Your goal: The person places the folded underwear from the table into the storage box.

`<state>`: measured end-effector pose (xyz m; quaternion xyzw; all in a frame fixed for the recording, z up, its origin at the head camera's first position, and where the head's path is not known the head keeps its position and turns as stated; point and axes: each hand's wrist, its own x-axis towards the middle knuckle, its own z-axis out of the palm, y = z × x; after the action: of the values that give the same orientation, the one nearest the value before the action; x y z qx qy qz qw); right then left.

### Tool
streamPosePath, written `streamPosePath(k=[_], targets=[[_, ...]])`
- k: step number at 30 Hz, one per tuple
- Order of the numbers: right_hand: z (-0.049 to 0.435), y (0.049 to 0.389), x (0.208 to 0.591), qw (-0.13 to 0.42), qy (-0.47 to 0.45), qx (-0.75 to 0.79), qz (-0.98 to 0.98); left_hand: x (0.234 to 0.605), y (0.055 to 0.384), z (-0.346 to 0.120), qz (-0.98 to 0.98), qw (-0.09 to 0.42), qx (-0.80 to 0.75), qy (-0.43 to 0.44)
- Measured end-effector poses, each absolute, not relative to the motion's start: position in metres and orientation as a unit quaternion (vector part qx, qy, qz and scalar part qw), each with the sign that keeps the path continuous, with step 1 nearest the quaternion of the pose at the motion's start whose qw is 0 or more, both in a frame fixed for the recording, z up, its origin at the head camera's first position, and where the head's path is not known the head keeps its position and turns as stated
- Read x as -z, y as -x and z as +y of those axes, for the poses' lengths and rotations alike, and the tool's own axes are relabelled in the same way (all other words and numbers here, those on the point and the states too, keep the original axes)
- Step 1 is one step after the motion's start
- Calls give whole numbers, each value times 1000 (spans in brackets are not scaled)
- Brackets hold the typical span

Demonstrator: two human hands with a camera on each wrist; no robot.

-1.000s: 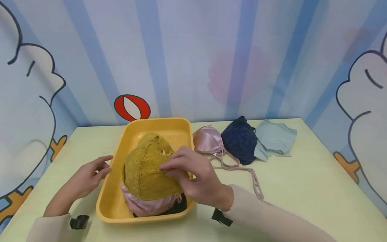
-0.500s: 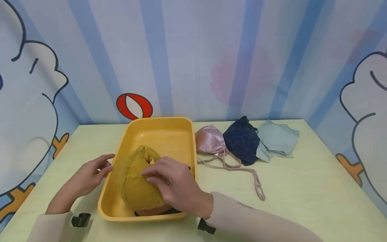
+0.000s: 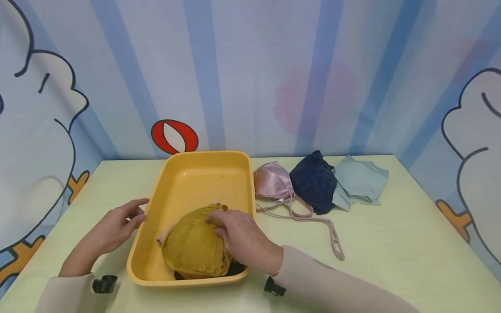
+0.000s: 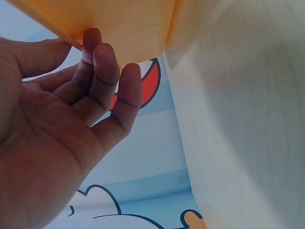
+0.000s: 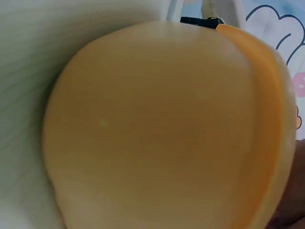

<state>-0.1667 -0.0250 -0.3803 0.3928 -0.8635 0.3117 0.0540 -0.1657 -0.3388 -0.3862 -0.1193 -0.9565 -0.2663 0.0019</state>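
A mustard-yellow bra (image 3: 193, 243), folded with one cup facing up, lies in the near half of a yellow plastic basin (image 3: 195, 161). My right hand (image 3: 246, 239) reaches over the basin's right wall and pinches the bra's upper right edge; the thumb is largely hidden. Beneath the bra, a strip of pink fabric (image 3: 162, 237) shows at its left and black fabric (image 3: 236, 268) at its lower right. My left hand (image 3: 117, 230) holds the basin's left rim, its fingers curled against the outer wall in the left wrist view. The basin's wall (image 5: 157, 119) fills most of the right wrist view.
Right of the basin, a pink satin bra (image 3: 271, 181) trails its straps (image 3: 317, 218) toward the front. A navy bra (image 3: 315, 184) and a pale mint cloth garment (image 3: 362, 180) lie beside it. A striped cartoon backdrop (image 3: 258, 78) stands behind the pale yellow table (image 3: 395, 243).
My right hand has lowered the mustard bra into the basin's near half, and the bra now lies flatter there. The left hand stays on the rim.
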Motion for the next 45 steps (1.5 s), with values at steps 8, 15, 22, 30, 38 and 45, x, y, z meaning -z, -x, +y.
streamPosePath(k=[8, 15, 22, 30, 38, 45], targets=[[-13, 165, 383, 33, -383, -283, -879, 386, 167, -339, -954, 10, 269, 131], [5, 163, 379, 57, -370, -287, -882, 386, 165, -339, -954, 7, 269, 129], [27, 168, 373, 74, -355, -312, -878, 384, 165, -338, -955, -2, 271, 119], [53, 179, 370, 95, -331, -322, -882, 385, 166, -339, -955, -13, 274, 115], [91, 193, 361, 124, -280, -315, -898, 386, 166, -339, -953, -15, 278, 122], [131, 206, 359, 124, -242, -313, -910, 385, 166, -338, -955, -22, 275, 110]])
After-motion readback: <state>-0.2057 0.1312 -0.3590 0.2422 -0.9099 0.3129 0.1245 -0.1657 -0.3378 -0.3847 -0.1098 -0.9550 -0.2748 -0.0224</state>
